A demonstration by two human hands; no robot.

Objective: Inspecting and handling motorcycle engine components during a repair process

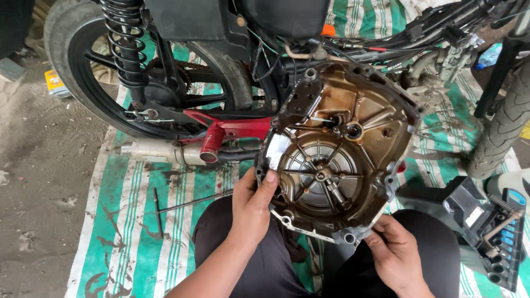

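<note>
- Head view, one camera looking down: one engine cover point(337, 154), round, brown with oil and ribbed on its inner face, is sitting in the middle of the picture, propped over the person's lap with its inner side facing up.
- Two hands are gripping it. The left hand point(251, 207) is clamping the cover's rim at about 8 o'clock, thumb pressing on the inner face beside a pale patch.
- The right hand point(392, 245) is closing on the rim at about 5 o'clock, fingers curling under a bolt lug. The hands are well apart, one on each side of the cover's lower edge.
- One motorcycle point(221, 66) is standing at 12 o'clock behind the cover, with one rear wheel point(83, 83) at 10 o'clock, one coil spring shock point(124, 44) beside it and one red footrest point(212, 138) just left of the cover.
- One front tyre point(505, 124) is showing at 3 o'clock.
- One T-handle wrench point(176, 207) is lying at 8 o'clock on the green-and-white striped tarp point(127, 237).
- One open socket case point(491, 232) is lying at 4 o'clock, near the right knee.
</note>
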